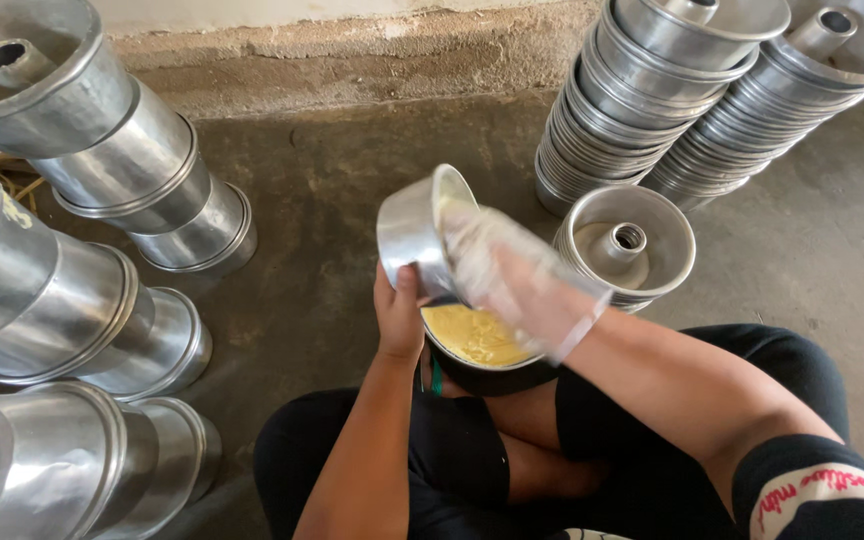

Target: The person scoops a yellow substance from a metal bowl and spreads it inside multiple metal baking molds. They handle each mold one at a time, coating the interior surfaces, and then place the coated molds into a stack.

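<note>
My left hand (399, 312) grips a shiny metal tube cake pan (412, 232) by its outer wall, tilted on its side with the opening facing right. My right hand (517, 275), in a thin clear plastic glove, reaches into the pan's opening and presses against its inner wall. Just below both hands sits a dark bowl (482, 378) of pale yellow grease (474, 334), resting between my knees. I sit cross-legged on the floor in black clothes.
Leaning stacks of nested metal pans (102, 150) fill the left side. Two tall stacks of tube pans (652, 90) stand at the upper right, with a short stack (630, 245) right beside my gloved hand. Bare concrete floor (322, 200) lies ahead.
</note>
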